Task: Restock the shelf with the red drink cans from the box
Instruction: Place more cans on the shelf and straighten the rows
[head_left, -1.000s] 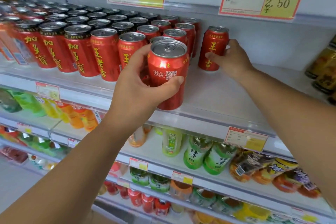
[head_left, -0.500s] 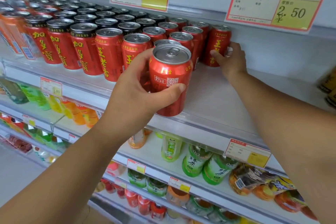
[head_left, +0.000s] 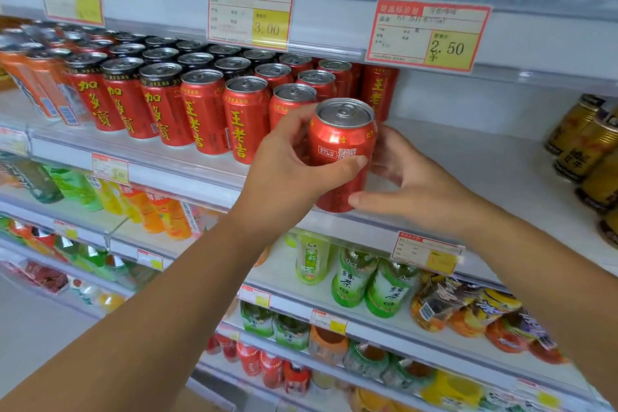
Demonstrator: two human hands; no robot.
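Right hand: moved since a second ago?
Yes. The right hand left the rear can under the 2.50 tag, coming forward beside the held can.

3.00 price tag (head_left: 249,18): red-bordered with a yellow panel, hanging at upper centre.
2.50 price tag (head_left: 428,35): same style, to its right; I read the figures clearly.
Gold cans (head_left: 582,144): grouped at the far right edge, partly cut off.
Orange cans (head_left: 40,87): far left, blurred for me.
Green tea bottles (head_left: 351,281): upright, one level down.
Snack packets (head_left: 468,311): jumbled, just right of those bottles.
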